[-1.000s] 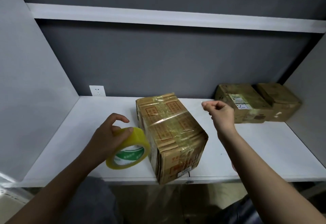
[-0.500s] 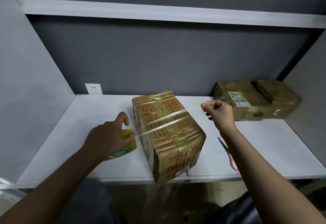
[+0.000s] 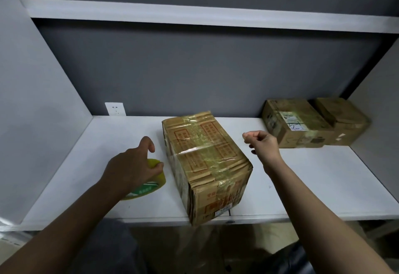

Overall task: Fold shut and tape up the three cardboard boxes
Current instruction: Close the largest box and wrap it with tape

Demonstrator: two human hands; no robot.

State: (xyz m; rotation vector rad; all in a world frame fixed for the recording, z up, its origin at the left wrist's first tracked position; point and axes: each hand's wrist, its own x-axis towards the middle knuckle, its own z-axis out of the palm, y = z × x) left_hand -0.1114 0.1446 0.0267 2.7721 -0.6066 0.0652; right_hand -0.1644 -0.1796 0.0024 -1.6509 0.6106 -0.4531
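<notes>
One taped box (image 3: 205, 161) lies lengthwise, near corner overhanging the shelf (image 3: 323, 187) edge.

yellow tape roll (image 3: 153, 182), brown red-printed box (image 3: 205, 161), white shelf (image 3: 323, 187)

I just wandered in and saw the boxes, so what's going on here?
A person is taping up cardboard boxes on a white shelf. The left hand holds a yellow tape roll down beside the nearest box, and the right hand is raised on the box's other side with fingers curled, seemingly pinching the end of a clear strip that runs across the box top. That box already carries several bands of tape. Two more boxes sit closed at the back right.
</notes>
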